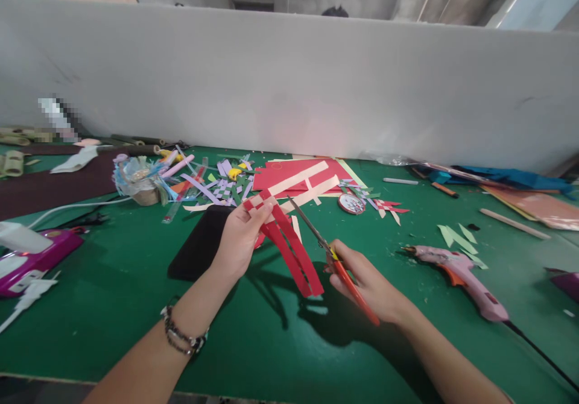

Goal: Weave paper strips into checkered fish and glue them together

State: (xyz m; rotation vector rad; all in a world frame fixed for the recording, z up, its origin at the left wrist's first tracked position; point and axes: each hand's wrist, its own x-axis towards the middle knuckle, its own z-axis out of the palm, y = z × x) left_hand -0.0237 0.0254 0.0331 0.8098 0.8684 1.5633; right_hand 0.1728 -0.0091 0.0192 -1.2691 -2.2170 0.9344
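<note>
My left hand pinches the woven part of a red and cream paper strip weave above the table. Two red strips hang toward me from it, and two cream strips stick out to the far right. In my right hand is a pair of scissors with orange handles, fingers wrapped round them. The scissor blades point up and left, their tips beside the weave, near the cream strips. Whether the blades touch the paper I cannot tell. A black flat object lies under my left hand.
A pink hot glue gun with a cord lies at the right. Red paper sheets, purple and green strips and a round tin are at the back. A purple power strip sits at left. A white partition stands behind.
</note>
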